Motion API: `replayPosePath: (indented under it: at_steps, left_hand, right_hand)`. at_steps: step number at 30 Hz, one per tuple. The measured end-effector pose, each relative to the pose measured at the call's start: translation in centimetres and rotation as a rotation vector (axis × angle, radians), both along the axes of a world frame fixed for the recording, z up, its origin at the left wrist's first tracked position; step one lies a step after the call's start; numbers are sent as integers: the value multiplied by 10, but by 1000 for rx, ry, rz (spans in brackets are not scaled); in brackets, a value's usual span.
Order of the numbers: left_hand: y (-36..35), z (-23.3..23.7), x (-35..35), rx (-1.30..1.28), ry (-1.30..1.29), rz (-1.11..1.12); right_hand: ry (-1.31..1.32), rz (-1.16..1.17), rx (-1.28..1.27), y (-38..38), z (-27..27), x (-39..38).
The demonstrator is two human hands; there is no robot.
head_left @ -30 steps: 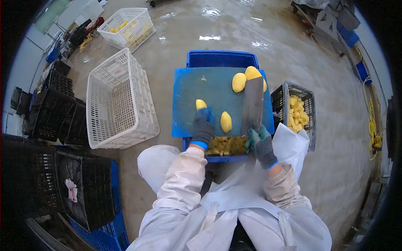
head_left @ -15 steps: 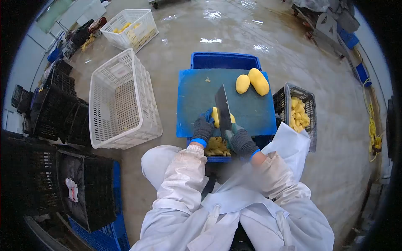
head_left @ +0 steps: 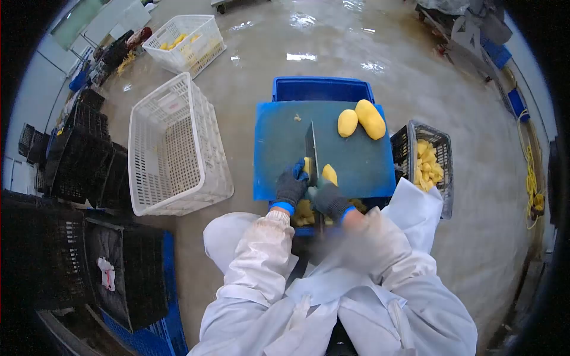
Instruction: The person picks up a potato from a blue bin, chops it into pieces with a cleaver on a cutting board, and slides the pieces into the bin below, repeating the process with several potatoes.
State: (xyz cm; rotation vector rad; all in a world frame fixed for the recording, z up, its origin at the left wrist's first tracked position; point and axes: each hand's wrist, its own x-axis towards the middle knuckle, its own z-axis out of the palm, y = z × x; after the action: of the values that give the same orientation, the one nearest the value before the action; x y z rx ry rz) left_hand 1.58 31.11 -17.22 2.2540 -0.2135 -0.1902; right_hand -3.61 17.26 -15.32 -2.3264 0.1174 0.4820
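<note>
My right hand (head_left: 330,200), in a dark glove, is closed on the handle of a wide-bladed kitchen knife (head_left: 312,148). The blade stands on edge on a blue-rimmed cutting board (head_left: 279,130), its tip pointing away from me. Left of the blade, the gloved fingers of my left hand (head_left: 291,183) press on a piece of peeled potato (head_left: 307,164), partly hidden by them. Another potato piece (head_left: 330,174) lies right of the blade, beside my right hand. Two whole peeled potatoes, a smaller one (head_left: 347,123) and a longer one (head_left: 370,120), rest at the board's far right.
The board sits on a blue bin (head_left: 323,89); cut pieces (head_left: 304,213) show below its near edge. To the right, a dark crate (head_left: 448,172) holds potato chunks. A white crate (head_left: 205,148) stands left, another (head_left: 211,50) with potatoes farther back. Black crates (head_left: 142,267) line the left.
The knife has gone from tilted to nearly upright, and its handle end has come slightly toward me and left. A potato piece now shows apart on the blade's right. The whole potatoes stay put.
</note>
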Motion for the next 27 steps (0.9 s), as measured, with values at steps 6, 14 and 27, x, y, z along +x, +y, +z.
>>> replayPosePath:
  at_steps: [6, 14, 27]
  left_hand:
    - [-14, 20, -14, 69, -108, 11]
    - [-31, 2, -24, 100, -192, 56]
    - [-53, 47, -112, 354, -357, -107]
  right_hand:
    - [-280, -78, 34, -83, 83, -24]
    - [-126, 494, -614, -115, 97, 68]
    - [-391, 531, -492, -132, 100, 29]
